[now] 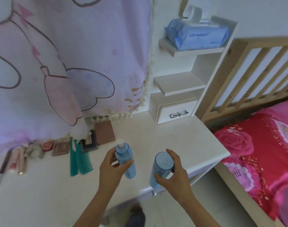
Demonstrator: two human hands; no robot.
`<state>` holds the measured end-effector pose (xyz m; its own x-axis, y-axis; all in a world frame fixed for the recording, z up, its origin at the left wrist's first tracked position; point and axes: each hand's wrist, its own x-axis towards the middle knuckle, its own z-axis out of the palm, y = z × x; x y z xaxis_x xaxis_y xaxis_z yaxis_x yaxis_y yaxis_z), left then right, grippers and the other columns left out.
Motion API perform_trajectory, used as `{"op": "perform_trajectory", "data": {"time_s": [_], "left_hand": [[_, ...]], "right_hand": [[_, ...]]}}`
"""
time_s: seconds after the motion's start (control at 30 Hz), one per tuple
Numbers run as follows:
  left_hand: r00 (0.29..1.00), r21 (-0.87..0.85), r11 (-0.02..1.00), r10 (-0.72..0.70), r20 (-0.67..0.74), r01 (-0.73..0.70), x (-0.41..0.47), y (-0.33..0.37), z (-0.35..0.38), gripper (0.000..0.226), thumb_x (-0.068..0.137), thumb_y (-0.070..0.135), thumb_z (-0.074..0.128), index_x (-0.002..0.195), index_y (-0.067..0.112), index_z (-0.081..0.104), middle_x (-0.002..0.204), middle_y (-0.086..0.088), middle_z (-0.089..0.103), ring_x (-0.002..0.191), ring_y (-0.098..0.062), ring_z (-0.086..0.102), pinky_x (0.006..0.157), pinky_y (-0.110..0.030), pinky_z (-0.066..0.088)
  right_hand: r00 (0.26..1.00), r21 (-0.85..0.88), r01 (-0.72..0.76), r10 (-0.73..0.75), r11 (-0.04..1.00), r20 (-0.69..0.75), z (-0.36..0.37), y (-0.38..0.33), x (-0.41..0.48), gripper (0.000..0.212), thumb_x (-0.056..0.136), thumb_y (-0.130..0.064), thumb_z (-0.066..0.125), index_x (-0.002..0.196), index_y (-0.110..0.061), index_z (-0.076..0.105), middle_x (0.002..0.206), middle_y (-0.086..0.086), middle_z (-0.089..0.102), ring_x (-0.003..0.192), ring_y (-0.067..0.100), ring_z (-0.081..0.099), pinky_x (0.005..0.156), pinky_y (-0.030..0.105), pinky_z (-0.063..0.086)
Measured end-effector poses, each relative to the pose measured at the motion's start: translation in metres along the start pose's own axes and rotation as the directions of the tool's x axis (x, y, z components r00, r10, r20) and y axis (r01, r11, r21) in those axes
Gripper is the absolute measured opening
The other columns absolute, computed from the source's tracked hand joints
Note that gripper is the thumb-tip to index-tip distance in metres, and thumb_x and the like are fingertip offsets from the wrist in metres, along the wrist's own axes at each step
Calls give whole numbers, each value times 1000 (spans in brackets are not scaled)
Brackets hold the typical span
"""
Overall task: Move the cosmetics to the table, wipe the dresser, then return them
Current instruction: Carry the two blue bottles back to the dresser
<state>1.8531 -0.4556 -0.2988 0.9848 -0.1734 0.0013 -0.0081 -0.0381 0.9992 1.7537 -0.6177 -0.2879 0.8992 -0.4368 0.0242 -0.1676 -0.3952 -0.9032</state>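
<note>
Wooden bed frame (248, 66) beside white shelves (181, 86), pink bedding (257, 154)

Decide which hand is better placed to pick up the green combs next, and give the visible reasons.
Left, probably. The left hand is nearer the green combs, which lie just to its left on the dresser top. The right hand is farther off. Both hands hold a blue bottle, so the left must first set down its spray bottle.

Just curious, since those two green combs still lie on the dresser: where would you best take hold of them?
Probably by the plain spines of the green combs, coming from above at the end nearer the person. They lie flat, side by side, teeth pointing right, so a pinch across both spines avoids the teeth. Both hands are full now: left hand, right hand.
</note>
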Motion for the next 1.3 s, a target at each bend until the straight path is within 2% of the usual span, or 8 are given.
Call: {"op": "perform_trajectory", "data": {"time_s": [0.2,0.4,0.47,0.57,0.8,0.97,1.13,1.3], "left_hand": [[1000,-56,998,-22,-12,22,106,-8,31,52,69,-4,73,115,12,57,109,-1,63,97,-12,60,73,-11,51],[998,-79,996,-50,-38,47,189,-15,49,50,68,-4,74,110,18,57,108,-1,62,100,-17,58,83,-22,48],[998,-60,997,-44,-51,41,208,-19,53,52,68,-3,74,104,29,56,105,7,62,97,-11,59,87,-28,46],[997,-21,999,-37,-73,35,227,-23,56,56,66,-2,76,95,40,53,101,19,60,88,7,59,81,-17,49],[983,-57,998,-16,-184,5,247,-29,56,52,65,-7,75,99,25,53,98,17,58,83,18,56,75,0,43],[967,-30,999,5,-254,-13,254,-40,54,52,65,-5,76,102,21,52,106,-3,56,95,-8,56,81,-2,43],[960,-39,999,14,-280,-26,254,-45,57,54,64,-6,76,105,19,51,110,-6,55,103,-19,54,88,-21,44],[956,-19,999,19,-292,-25,250,-52,54,68,64,-6,76,96,49,54,105,0,58,99,-2,57,92,-22,46]], "right_hand": [[999,-43,35,-36,998,-22,10,-11,117,77,65,-4,79,119,-32,31,108,-31,41,101,4,50,78,-4,38],[999,-23,22,-23,999,-33,30,-17,212,72,66,-4,77,117,-31,34,105,-28,44,99,8,51,75,-2,40],[999,-23,15,-16,1000,-37,38,-15,235,71,67,-3,77,115,-33,34,104,-29,44,97,9,51,73,0,41],[998,-31,20,-22,999,-53,48,-15,262,71,65,-3,78,112,-34,33,103,-26,45,97,10,51,72,-2,40],[998,-24,3,-5,1000,-70,65,-12,295,68,65,-4,78,114,-29,38,103,-27,46,99,7,50,76,0,40],[997,-67,-33,29,997,-70,72,-8,301,69,66,-7,78,124,-13,41,108,-11,48,98,7,48,74,-2,37],[995,-53,-55,51,997,-82,76,-7,309,69,67,-8,78,125,-11,39,108,-8,48,97,8,48,71,-4,36],[996,-59,-41,36,997,-87,79,-4,308,70,68,-9,77,125,-10,38,110,-7,47,100,8,47,82,12,38]]}}
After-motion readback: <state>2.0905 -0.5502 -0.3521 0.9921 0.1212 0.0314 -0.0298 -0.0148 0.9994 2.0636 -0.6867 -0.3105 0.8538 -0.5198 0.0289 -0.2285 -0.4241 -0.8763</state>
